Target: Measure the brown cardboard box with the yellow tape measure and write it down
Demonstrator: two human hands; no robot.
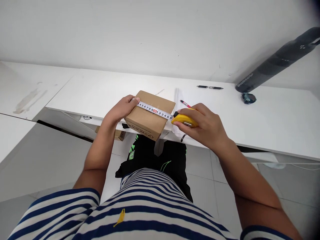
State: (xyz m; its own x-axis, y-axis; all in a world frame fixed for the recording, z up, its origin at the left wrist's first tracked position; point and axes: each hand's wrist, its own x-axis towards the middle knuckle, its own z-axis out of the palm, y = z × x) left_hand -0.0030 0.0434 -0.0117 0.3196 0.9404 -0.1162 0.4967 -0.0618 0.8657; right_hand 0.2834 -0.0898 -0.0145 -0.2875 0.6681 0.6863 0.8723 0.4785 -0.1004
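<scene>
A brown cardboard box (150, 115) sits at the front edge of the white desk, printed side toward me. Across its top lies the white blade of a tape measure (160, 112), its numbers facing up. My left hand (123, 108) grips the box's left edge, and the thumb presses the blade's end there. Beyond the right edge of the box, my right hand (203, 125) is closed around the yellow case of the tape measure (185, 120). The fingertips of my left hand behind the box are partly hidden.
White papers (178, 100) and a red-and-black pen (185, 103) lie right of the box. Farther back are a black pen (210, 87), a tall dark cylinder (272, 63) and a small dark teal object (248, 98). Another cardboard box (119, 134) is below the desktop.
</scene>
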